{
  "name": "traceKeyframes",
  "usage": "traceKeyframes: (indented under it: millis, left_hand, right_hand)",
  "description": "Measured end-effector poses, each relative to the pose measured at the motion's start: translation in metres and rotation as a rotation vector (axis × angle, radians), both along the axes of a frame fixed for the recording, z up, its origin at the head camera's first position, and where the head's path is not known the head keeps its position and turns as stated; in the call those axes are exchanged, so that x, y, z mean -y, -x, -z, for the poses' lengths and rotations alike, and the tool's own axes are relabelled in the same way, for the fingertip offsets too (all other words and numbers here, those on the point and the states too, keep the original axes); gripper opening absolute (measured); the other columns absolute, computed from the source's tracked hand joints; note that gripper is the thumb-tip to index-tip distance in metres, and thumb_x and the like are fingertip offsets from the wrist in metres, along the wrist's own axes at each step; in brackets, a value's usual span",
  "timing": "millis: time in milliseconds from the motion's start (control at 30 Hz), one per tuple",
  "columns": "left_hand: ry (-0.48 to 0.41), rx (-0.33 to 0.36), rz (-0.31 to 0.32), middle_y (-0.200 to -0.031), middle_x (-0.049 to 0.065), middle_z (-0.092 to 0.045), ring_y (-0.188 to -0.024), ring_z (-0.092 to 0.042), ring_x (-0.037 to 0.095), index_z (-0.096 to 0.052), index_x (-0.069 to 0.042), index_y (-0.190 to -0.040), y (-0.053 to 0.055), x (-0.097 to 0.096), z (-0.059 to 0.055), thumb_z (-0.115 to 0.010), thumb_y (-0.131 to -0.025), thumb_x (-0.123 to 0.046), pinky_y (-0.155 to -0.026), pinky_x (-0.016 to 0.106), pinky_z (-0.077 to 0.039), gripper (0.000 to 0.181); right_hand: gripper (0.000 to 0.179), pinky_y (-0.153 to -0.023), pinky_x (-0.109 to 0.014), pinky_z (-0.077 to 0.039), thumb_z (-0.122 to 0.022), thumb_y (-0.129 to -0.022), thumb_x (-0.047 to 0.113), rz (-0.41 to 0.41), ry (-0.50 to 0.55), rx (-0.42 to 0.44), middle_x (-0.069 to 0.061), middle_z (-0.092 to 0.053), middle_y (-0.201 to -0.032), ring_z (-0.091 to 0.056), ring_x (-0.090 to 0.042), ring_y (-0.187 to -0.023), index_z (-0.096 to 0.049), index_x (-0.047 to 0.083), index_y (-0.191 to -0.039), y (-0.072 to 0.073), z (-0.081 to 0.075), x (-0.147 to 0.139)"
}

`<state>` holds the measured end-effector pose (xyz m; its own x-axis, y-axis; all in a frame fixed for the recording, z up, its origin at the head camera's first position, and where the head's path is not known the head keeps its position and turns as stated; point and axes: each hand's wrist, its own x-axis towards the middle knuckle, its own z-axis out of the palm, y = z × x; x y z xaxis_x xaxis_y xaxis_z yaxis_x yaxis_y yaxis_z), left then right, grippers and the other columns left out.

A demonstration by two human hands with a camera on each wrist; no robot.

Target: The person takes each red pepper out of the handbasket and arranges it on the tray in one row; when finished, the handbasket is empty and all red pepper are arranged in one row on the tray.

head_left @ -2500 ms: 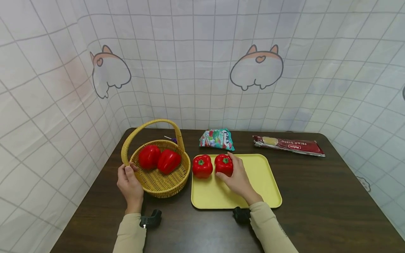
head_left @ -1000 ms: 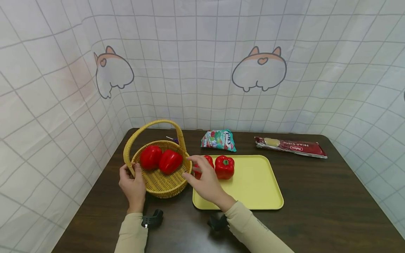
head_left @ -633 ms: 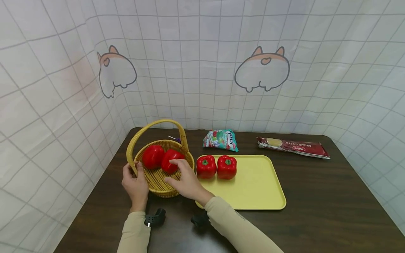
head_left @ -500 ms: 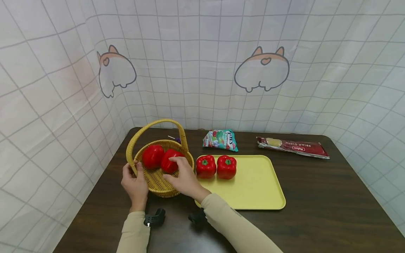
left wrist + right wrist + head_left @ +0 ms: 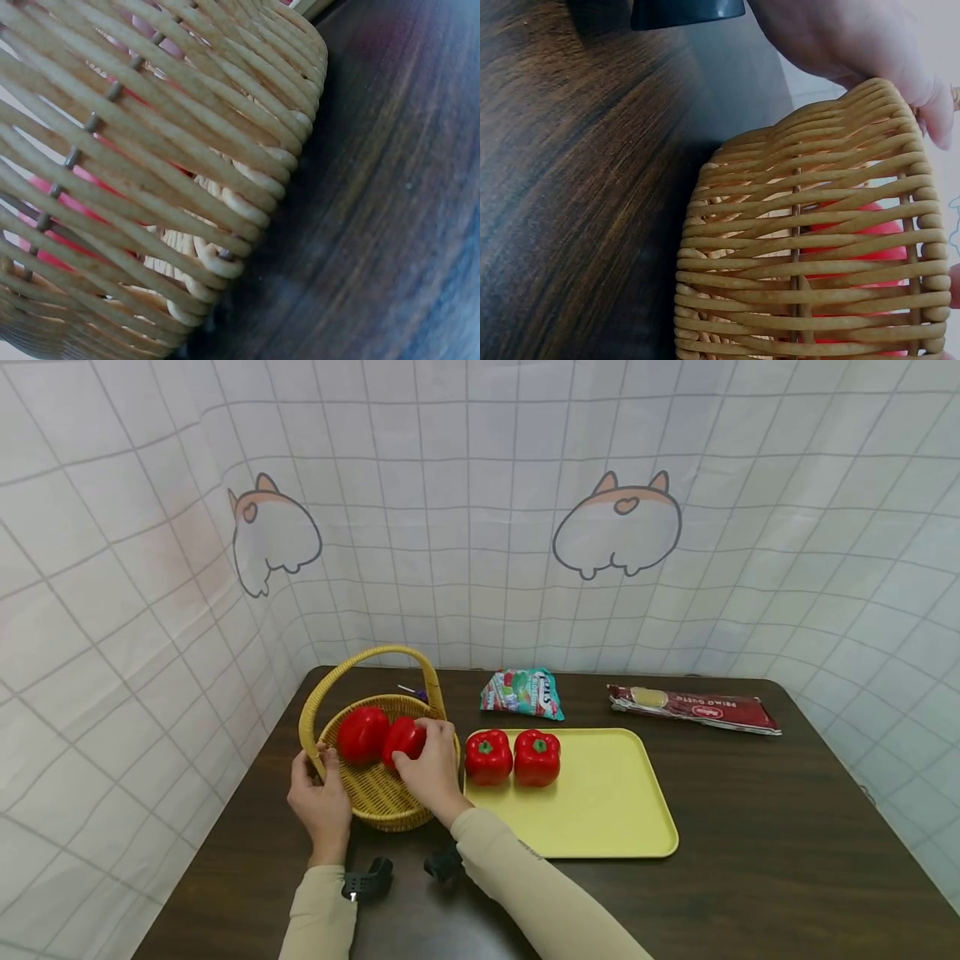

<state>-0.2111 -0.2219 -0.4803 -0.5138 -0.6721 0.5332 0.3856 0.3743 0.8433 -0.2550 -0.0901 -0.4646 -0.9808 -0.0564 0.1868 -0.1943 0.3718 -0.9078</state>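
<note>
A yellow wicker basket (image 5: 378,797) with a tall arched handle stands at the left of the table. Two red bell peppers lie inside: the left pepper (image 5: 362,735) and the right pepper (image 5: 402,740). My right hand (image 5: 433,770) reaches over the basket's right rim, thumb and fingers around the right pepper. At the basket's left side, my left hand (image 5: 321,803) grips the rim by the base of the handle. The left wrist view shows mostly the basket's woven wall (image 5: 150,150). In the right wrist view, the left hand (image 5: 855,37) appears above the basket.
A yellow tray (image 5: 592,810) sits right of the basket, with two red bell peppers (image 5: 489,758) upright at its left end. Behind it lie a teal snack bag (image 5: 522,692) and a long dark-red packet (image 5: 697,708). A small purple item (image 5: 417,694) lies behind the basket.
My right hand has let go of a pepper on the tray, moved left over the basket and closed its fingers on the right pepper inside. The left hand keeps its grip.
</note>
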Motion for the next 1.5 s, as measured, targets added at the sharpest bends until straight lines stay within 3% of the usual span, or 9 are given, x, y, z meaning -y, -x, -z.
traceKeyframes:
  millis: [233, 567, 900, 1133, 1500]
  left_hand:
    - [0.01, -0.031, 0.001, -0.103, 0.025, -0.065, -0.085, -0.057, 0.003, -0.062, 0.01, -0.11, 0.002, 0.0, 0.0, -0.063, -0.094, -0.003, -0.073, 0.016, -0.044, 0.021]
    - [0.007, -0.035, -0.002, -0.103, 0.025, -0.065, -0.085, -0.057, 0.005, -0.061, 0.011, -0.11, 0.003, 0.001, 0.002, -0.063, -0.094, -0.004, -0.072, 0.016, -0.044, 0.021]
    - [0.009, -0.03, 0.003, -0.106, 0.028, -0.064, -0.087, -0.057, 0.004, -0.061, 0.012, -0.112, 0.002, 0.001, 0.003, -0.063, -0.095, -0.009, -0.075, 0.016, -0.045, 0.027]
    - [-0.002, -0.02, 0.005, -0.108, 0.027, -0.064, -0.09, -0.057, 0.003, -0.061, 0.011, -0.112, 0.002, -0.001, 0.002, -0.064, -0.094, -0.006, -0.078, 0.015, -0.045, 0.025]
    - [0.013, -0.03, 0.0, -0.106, 0.028, -0.065, -0.092, -0.056, 0.001, -0.061, 0.011, -0.112, 0.001, -0.001, 0.003, -0.064, -0.094, -0.004, -0.082, 0.013, -0.044, 0.024]
  right_hand:
    - [0.062, -0.095, -0.05, -0.047, -0.077, -0.083, 0.019, 0.037, -0.007, 0.028, -0.009, -0.041, -0.135, -0.047, -0.029, -0.12, -0.046, 0.009, -0.136, 0.008, 0.001, 0.004]
    - [0.072, -0.095, -0.05, -0.048, -0.077, -0.083, 0.021, 0.006, -0.116, 0.048, -0.015, -0.043, -0.139, -0.05, -0.034, -0.12, -0.042, 0.004, -0.143, 0.011, 0.001, 0.007]
    - [0.067, -0.093, -0.05, -0.049, -0.079, -0.08, 0.02, 0.012, -0.087, 0.06, -0.012, -0.045, -0.131, -0.051, -0.031, -0.115, -0.047, 0.007, -0.137, 0.009, 0.001, 0.006]
    - [0.052, -0.092, -0.048, -0.049, -0.081, -0.08, 0.022, 0.012, -0.125, 0.065, -0.009, -0.045, -0.126, -0.052, -0.029, -0.112, -0.058, 0.01, -0.124, 0.008, 0.002, 0.006]
    - [0.05, -0.089, -0.048, -0.051, -0.085, -0.075, 0.023, -0.036, -0.163, 0.109, -0.009, -0.047, -0.125, -0.053, -0.028, -0.108, -0.051, 0.014, -0.112, 0.006, 0.002, 0.006]
